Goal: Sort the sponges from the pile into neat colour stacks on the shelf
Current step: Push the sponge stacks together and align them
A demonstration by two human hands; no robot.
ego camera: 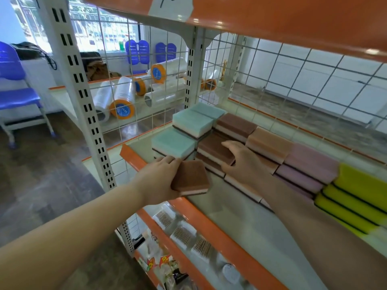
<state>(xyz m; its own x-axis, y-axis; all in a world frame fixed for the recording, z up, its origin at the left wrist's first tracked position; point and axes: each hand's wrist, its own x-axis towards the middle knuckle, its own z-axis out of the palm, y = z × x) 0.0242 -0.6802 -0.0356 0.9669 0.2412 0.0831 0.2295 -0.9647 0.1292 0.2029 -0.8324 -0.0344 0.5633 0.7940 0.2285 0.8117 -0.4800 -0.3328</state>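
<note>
So the shelf (240,222) is a pale deck with an orange front lip, wire grid at the back, and sponges run along it in colour groups: teal stacks (184,132) on the left, then brown stacks (226,139), peach stacks (266,147), pink stacks (305,166) and yellow stacks (356,195) off to the right. Each group sits tight against the next, with the piles a few sponges deep. The right hand (243,162) lies flat on the front brown stack, fingers straight and together, palm down on the top sponge, thumb hanging off the near edge, not gripping anything. The left hand (159,181) holds a loose brown sponge (191,178) just in front of the shelf lip, near the teal and brown stacks, fingers curled round its far left edge and thumb underneath, as far as I can tell. That sponge is tilted, brown scrubby face up, with a pale pinkish-white layer showing along its near side. Lower shelf below has packets of toothpicks (182,235), and there are rolls of plastic film (123,95) behind the grid.
</note>
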